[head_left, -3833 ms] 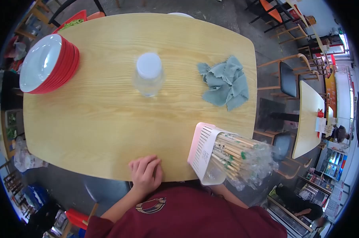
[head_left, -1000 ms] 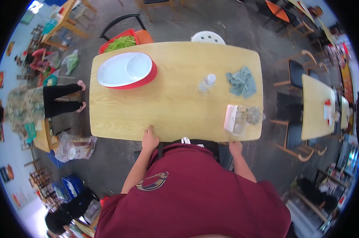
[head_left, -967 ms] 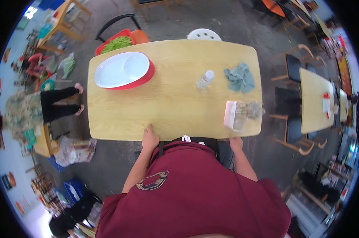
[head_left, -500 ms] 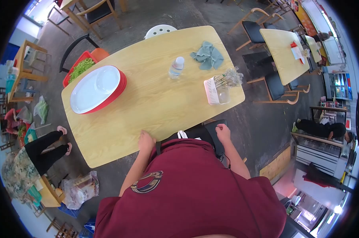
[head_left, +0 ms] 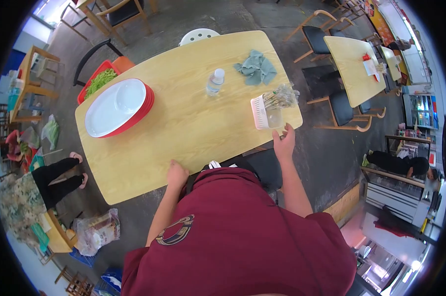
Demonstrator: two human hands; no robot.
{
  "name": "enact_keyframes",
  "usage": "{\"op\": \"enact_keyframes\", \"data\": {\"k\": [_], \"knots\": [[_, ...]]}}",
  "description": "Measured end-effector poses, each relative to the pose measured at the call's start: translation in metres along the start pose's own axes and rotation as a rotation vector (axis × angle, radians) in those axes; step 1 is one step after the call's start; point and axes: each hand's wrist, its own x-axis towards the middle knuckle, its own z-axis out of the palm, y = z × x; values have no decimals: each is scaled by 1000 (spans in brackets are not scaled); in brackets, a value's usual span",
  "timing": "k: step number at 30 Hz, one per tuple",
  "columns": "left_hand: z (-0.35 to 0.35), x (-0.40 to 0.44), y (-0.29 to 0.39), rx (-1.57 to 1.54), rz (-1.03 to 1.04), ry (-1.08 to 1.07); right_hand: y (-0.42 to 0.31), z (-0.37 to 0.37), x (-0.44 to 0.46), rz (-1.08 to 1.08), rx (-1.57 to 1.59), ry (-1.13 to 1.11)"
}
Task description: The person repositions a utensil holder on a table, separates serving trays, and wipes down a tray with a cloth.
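Observation:
My right hand (head_left: 284, 140) is raised at the table's near right edge, fingers apart and empty, just below a pink-and-white basket (head_left: 259, 112) of wrapped chopsticks (head_left: 281, 97). At the near edge of the wooden table (head_left: 193, 133), my left hand (head_left: 176, 173) rests with its fingers mostly folded; whether anything is under them is hidden. A clear bottle (head_left: 214, 83) with a white cap stands toward the far side. Right of it lies a crumpled grey-green cloth (head_left: 256, 67). Stacked red-and-white plates (head_left: 115, 107) sit at the left end.
Beyond the table are a white stool (head_left: 198, 35) and a red basket of greens (head_left: 101, 81) on a chair. A black-seated chair (head_left: 263, 167) is by my right side. One person (head_left: 21, 207) stands at the left; another (head_left: 399, 163) is at the right.
My right hand has risen from beside my body to the table edge near the chopstick basket, its fingers spreading. Over the last seconds, the whole view has turned and widened.

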Motion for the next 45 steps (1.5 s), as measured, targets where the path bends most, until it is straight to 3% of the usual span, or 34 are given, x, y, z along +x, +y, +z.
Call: {"op": "enact_keyframes", "data": {"k": [4, 13, 24, 27, 30, 33, 36, 39, 45], "knots": [[13, 5, -19, -21, 14, 20, -7, 19, 32, -160, -81, 12], [3, 10, -17, -147, 33, 8, -19, 29, 69, 11, -258, -236], [3, 11, 0, -7, 25, 178, -35, 37, 47, -142, -151, -240], [-17, 15, 12, 23, -61, -50, -45, 51, 30, -199, -149, -260], [-29, 12, 30, 61, -76, -108, -57, 67, 14, -255, -168, -298], [-45, 16, 44, 63, 4, -167, -72, 84, -5, -301, -217, -365], [-33, 30, 37, -142, 280, -18, -86, 106, -24, -367, -238, -380], [-63, 19, 57, -318, 439, -120, -114, 116, -48, -349, -189, -484], [-95, 1, 63, -392, 554, 42, -152, 128, -79, -302, -10, -782]]}}
